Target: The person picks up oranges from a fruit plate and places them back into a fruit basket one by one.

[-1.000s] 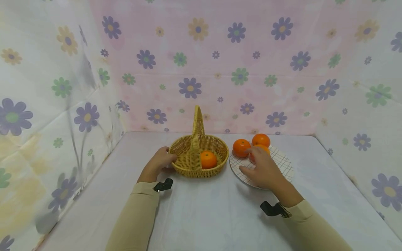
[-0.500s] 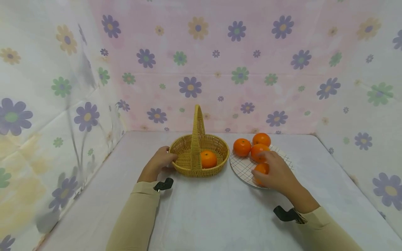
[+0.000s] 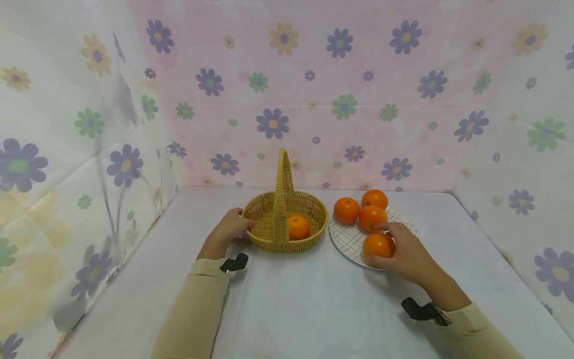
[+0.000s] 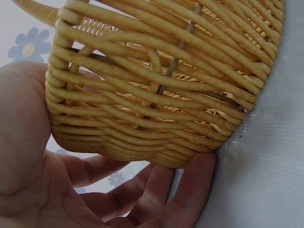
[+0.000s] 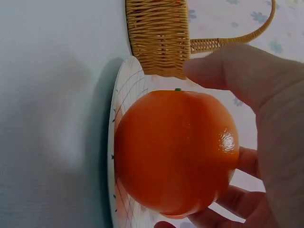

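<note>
At the left end of a yellow wicker basket (image 3: 309, 244), my left hand (image 3: 226, 230) grips the rim. In the left wrist view its thumb passes over the edge and its fingers (image 4: 192, 190) lie against the outside near the base. One orange (image 3: 298, 227) sits inside, right of the handle. My right hand (image 3: 410, 254) is spread around the nearest orange (image 5: 175, 152) on a round checked plate (image 3: 343, 244). In the right wrist view a gap separates the thumb from this orange, while the fingers curve behind it; whether they touch is unclear.
Behind the nearest orange, the plate's far left side carries a left orange (image 3: 346, 210), a middle orange (image 3: 372, 218) and a back orange (image 3: 374, 199). A white cloth (image 3: 287, 309) covers the table. Flower-patterned curtains (image 3: 314, 89) stand at the back and both sides.
My right hand has moved right and towards me, from over the middle orange to around the nearest one, which now shows. The left hand and basket stay in place.
</note>
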{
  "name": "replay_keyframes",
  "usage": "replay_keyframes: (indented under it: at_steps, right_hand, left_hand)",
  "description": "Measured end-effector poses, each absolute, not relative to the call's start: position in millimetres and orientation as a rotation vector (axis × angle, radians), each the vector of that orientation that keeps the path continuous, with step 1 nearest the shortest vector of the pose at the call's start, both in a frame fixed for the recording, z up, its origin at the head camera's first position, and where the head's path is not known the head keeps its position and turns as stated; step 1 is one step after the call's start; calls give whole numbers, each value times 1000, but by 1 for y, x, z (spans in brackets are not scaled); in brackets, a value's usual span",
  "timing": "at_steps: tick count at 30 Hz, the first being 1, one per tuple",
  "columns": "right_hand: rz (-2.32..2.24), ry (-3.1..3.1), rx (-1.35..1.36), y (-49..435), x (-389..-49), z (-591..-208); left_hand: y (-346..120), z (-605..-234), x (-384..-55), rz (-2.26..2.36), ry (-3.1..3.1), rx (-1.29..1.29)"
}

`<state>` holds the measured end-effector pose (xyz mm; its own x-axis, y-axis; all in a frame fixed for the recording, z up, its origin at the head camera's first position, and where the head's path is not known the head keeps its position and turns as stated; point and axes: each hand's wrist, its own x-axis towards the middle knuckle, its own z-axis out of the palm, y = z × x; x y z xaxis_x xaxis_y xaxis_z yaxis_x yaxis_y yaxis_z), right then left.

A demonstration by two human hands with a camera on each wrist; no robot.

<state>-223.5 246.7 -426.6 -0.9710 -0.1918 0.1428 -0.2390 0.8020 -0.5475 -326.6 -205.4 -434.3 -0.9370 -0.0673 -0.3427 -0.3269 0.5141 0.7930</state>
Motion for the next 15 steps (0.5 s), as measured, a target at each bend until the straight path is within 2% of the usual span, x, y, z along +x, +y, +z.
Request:
replay_keyframes:
  at_steps: [15]
  right_hand:
    - [923,-2920,323,249,-224,-436]
  left_hand:
    - [-205,-434,-328,1363,2496,-351]
